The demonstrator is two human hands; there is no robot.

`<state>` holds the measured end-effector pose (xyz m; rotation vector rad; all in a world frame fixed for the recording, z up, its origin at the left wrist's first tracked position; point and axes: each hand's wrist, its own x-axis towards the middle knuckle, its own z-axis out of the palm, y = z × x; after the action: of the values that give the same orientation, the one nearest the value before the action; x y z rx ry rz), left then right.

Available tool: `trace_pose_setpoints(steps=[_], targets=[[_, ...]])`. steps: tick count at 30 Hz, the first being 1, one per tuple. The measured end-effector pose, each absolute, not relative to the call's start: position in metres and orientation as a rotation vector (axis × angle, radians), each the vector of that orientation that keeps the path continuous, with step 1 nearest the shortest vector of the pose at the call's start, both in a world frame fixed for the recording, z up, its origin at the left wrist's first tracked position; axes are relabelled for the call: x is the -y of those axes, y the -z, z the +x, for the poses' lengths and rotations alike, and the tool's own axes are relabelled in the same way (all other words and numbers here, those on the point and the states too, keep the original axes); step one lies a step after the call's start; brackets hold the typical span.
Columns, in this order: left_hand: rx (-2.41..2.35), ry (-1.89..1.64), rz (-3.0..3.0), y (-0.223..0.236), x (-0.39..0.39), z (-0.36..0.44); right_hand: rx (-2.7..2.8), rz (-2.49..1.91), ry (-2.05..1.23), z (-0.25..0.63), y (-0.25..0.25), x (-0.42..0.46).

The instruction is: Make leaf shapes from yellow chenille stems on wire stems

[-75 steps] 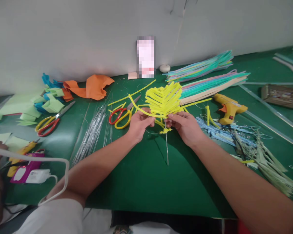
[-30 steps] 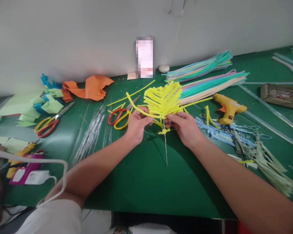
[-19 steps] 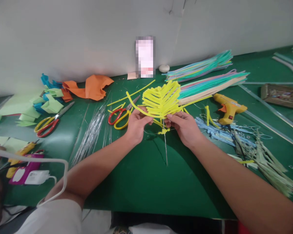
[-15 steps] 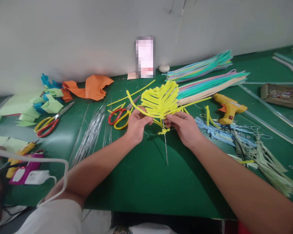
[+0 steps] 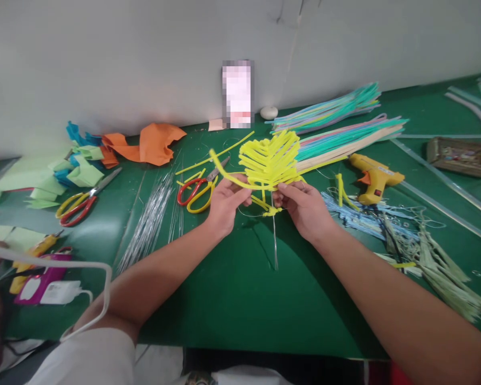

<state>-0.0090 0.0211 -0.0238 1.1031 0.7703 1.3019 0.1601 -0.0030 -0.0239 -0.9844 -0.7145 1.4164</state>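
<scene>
Upright between my hands is a yellow leaf shape made of pipe cleaners (image 5: pixel 269 160), its ribs slanting from a middle spine. Thin wire stems (image 5: pixel 275 243) hang below it, past a yellow twisted knot (image 5: pixel 271 212). My left hand (image 5: pixel 228 208) is closed on a loose yellow pipe cleaner (image 5: pixel 221 167) that crosses the leaf's base and sticks up at the left. With thumb and fingers, my right hand (image 5: pixel 302 206) pinches the leaf at its base by the stem. Red-and-yellow-handled scissors (image 5: pixel 200 195) lie just beyond my left hand.
Wire lengths (image 5: pixel 148 224) and a second pair of scissors (image 5: pixel 78 206) lie left. Pipe cleaner bundles (image 5: pixel 344 141) are behind the leaf; a yellow glue gun (image 5: pixel 374 176) and tassels (image 5: pixel 436 262) are right. A white cable (image 5: pixel 106 289) crosses near my left arm. Part of another person shows at far left.
The leaf has shifted slightly right and turned a little. Its loose pipe cleaner now shows more of its length beside my left hand. Both hands keep their hold.
</scene>
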Motion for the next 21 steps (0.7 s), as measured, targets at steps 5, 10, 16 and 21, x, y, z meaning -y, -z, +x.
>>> trace_pose_setpoints(steps=[5, 10, 16, 21], targets=[[-0.75, -1.288, 1.119, 0.0237, -0.0218, -0.0112, 0.698, -0.945, -1.405, 0.1612, 0.0263, 0.0011], [-0.779, -1.293, 1.102, 0.0261, -0.0223, -0.011, 0.709, -0.971, -1.411, 0.1607, 0.0255, 0.0023], [-0.814, -1.288, 1.039, 0.0219, -0.0203, -0.0079, 0.768, -0.989, -1.405, 0.16, 0.0258, 0.0038], [-0.845, -1.276, 0.983, 0.0182, -0.0199, -0.0067, 0.795, -1.008, -1.413, 0.1602, 0.0272, 0.0032]])
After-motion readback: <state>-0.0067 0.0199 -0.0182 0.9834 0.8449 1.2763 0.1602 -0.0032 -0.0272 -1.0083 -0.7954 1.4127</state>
